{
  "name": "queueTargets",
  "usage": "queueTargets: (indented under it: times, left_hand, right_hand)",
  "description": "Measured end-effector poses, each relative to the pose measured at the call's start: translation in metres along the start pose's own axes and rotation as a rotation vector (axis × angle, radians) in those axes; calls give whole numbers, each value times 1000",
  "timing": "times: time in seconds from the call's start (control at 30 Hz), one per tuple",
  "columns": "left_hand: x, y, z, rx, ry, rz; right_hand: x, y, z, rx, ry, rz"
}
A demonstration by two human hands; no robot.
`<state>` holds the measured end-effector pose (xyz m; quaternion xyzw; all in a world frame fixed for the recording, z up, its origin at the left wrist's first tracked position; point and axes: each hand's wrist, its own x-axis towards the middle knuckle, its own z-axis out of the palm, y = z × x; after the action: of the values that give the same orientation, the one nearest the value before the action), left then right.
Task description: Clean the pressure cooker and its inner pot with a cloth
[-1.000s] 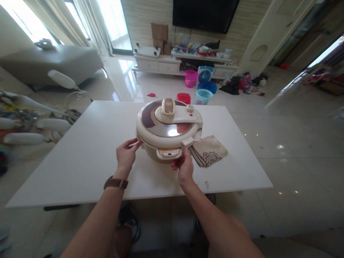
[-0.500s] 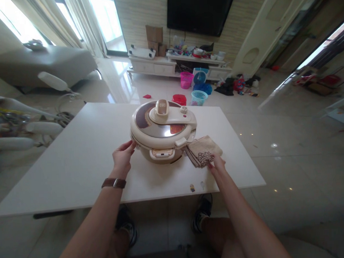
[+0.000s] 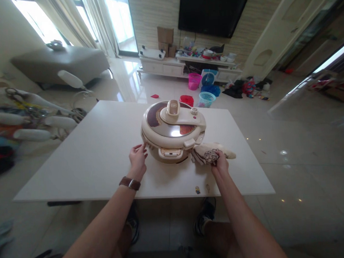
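Observation:
A cream electric pressure cooker (image 3: 173, 134) with a shiny brown and silver lid stands upright on the white table (image 3: 105, 154). At its lower left side is my left hand (image 3: 138, 158), fingers apart and loosely bent. The fingertips are at the cooker's wall, and whether they press on it I cannot tell. My right hand (image 3: 221, 160) grips a beige cloth (image 3: 208, 154) with a dark brown pattern. Bunched and folded, the cloth lies against or just beside the cooker's lower right side. The lid is closed on the cooker.
Two small stickers, one a yellow and blue figure (image 3: 197, 190), sit by the table's near edge. Beyond the far edge, a red basket (image 3: 186, 101) and a light blue basket (image 3: 207, 99) stand on the floor. White-padded equipment (image 3: 60, 121) rises at the left.
My right hand has bunched the cloth, which was flatter before. The fingers of my left hand have loosened at the cooker's side. The whole view has shifted slightly.

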<state>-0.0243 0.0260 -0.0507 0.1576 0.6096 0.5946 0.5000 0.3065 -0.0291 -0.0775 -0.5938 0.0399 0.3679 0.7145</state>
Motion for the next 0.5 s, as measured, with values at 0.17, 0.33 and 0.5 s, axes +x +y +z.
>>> queueTargets:
  times: [0.17,0.33,0.5]
  left_hand:
    - [-63,-43,16,132,-61,-354]
    - [-120,-72,24,210,-588,-598]
    - [-136,-70,34,-102,-1138,-820]
  right_hand:
    - [-36,-29,-4,190,16,-209]
    - [-76,-49,-4,288,-107,-400]
    - [-120,-28,-12,200,-113,-330]
